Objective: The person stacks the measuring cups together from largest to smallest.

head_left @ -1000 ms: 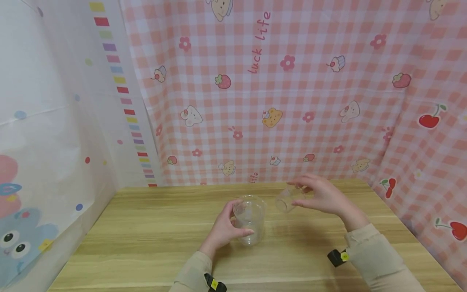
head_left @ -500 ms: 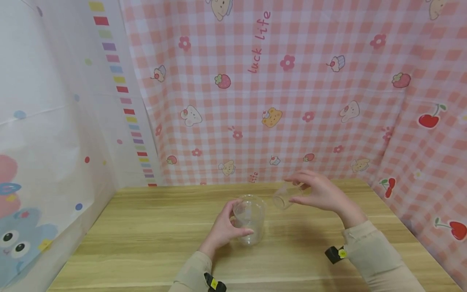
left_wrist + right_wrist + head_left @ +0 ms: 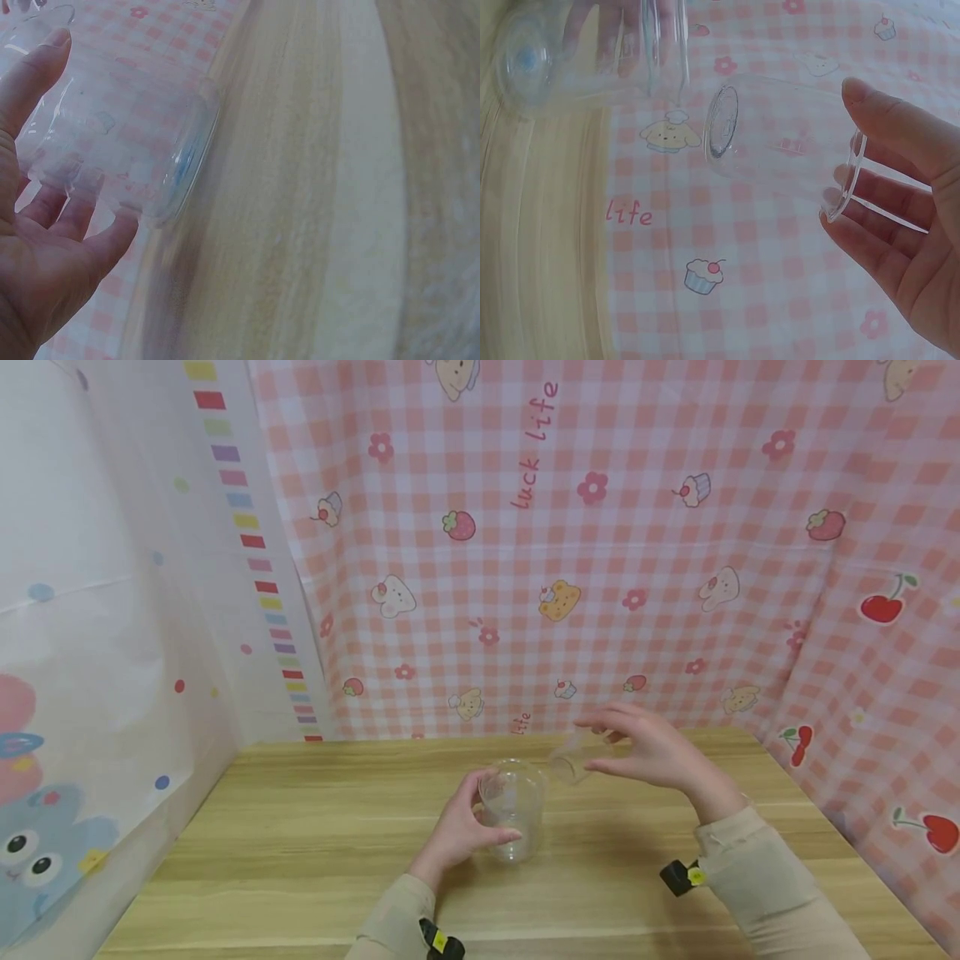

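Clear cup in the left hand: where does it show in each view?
Head: the clear cup is below centre, in the left hand.
Left wrist: the clear cup is at upper left.
Right wrist: the clear cup is at upper left, beside a second cup.
Shared landmark: pink checked cloth, in all three.

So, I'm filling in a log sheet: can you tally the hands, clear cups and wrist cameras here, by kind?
Hands: 2 (left hand, right hand)
Clear cups: at least 2 (left cup, right cup; I can't tell whether the left one has another nested inside)
Wrist cameras: 2 (left camera, right camera)
Total: at least 6
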Motion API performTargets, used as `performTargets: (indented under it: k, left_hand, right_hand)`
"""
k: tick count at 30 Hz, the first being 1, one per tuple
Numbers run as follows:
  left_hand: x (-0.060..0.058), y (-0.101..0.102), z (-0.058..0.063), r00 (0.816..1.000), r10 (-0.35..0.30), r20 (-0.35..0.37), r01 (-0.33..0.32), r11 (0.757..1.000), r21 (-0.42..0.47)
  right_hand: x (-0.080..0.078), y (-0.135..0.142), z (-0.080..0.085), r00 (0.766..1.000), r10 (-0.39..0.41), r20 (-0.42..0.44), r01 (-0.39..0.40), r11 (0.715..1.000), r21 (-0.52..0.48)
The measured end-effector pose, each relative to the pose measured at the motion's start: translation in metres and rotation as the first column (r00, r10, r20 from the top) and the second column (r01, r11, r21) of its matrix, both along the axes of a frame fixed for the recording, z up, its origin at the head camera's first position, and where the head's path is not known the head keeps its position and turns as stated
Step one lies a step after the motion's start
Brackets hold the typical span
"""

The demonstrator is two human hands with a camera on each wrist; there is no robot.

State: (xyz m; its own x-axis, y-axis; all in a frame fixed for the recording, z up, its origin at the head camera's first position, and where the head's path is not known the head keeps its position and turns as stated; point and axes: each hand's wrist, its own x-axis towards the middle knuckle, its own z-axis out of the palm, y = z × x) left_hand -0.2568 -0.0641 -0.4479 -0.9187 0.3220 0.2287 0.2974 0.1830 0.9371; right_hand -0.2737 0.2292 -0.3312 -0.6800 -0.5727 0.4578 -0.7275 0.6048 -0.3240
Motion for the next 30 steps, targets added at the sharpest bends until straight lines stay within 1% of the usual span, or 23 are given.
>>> performTargets:
  k: [1,4,10,16,19,23,27,30]
  left_hand:
    - [0.002,0.0,0.003,1.0,-0.002,0.001,0.002,1.0,0.003]
    - [0.004,0.0,0.006,1.0,-0.004,0.006,0.004,1.0,0.007]
    - [0.003,0.0,0.004,1.0,-0.008,0.005,0.007,1.0,0.018]
    - [0.002,-0.001,0.003,1.0,-0.012,0.003,0.012,1.0,0.016]
    - [-0.007,-0.001,-0.011,1.0,-0.008,-0.004,0.008,1.0,0.004]
    - [-0.019,-0.002,-0.029,1.0,-0.005,-0.018,0.005,1.0,-0.006]
    - [-0.019,-0.002,-0.028,1.0,-0.009,-0.02,0.009,1.0,-0.001]
    - [-0.018,-0.002,-0.028,1.0,-0.01,-0.021,0.01,1.0,-0.001]
  right_hand:
    - [0.0,-0.001,0.001,1.0,0.001,-0.002,-0.001,1.0,0.004]
    - [0.0,-0.004,0.003,1.0,0.012,-0.01,-0.012,1.0,0.005]
    - [0.0,-0.011,0.006,0.999,0.034,-0.02,-0.035,0.999,0.0]
    - [0.0,-0.02,0.007,0.999,0.048,-0.007,-0.048,0.999,-0.012]
    - [-0.002,-0.025,0.006,0.998,0.065,0.003,-0.065,0.998,-0.018]
    - [-0.003,-0.032,0.006,0.994,0.109,-0.013,-0.109,0.994,-0.024]
    - [-0.005,-0.038,0.005,0.987,0.156,-0.037,-0.157,0.987,-0.032]
    - [-0.006,-0.042,0.004,0.984,0.172,-0.038,-0.173,0.984,-0.039]
